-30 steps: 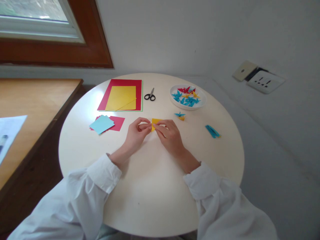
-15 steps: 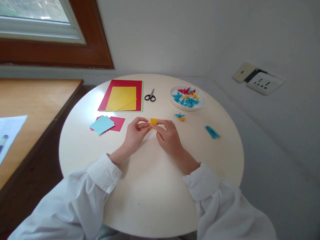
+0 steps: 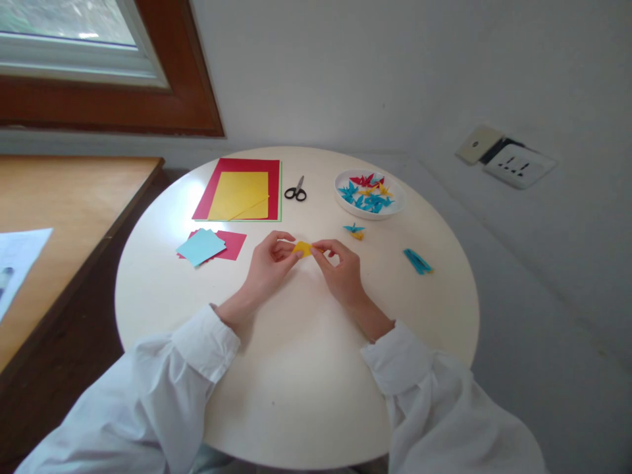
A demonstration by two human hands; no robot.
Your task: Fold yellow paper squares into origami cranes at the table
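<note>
A small folded piece of yellow paper (image 3: 303,249) is held between both hands over the middle of the round white table (image 3: 296,368). My left hand (image 3: 270,262) pinches its left side with thumb and fingers. On the other side, my right hand (image 3: 340,266) grips the right edge between thumb and forefinger. Fingers cover part of the paper, so its exact fold is hard to make out. Just beyond my right hand lie a blue and a yellow folded paper crane (image 3: 354,230).
A white dish (image 3: 368,212) holds several paper cranes. Black-handled scissors (image 3: 296,192) lie beside red and yellow sheets (image 3: 241,194). Light-blue paper squares (image 3: 201,247) rest over red ones at left. Blue folded strips (image 3: 417,261) lie at right. A wooden desk (image 3: 69,191) stands left.
The yellow paper has turned and looks lower and narrower between the fingers. My right hand has shifted slightly right, its fingertips now at the paper's right edge.
</note>
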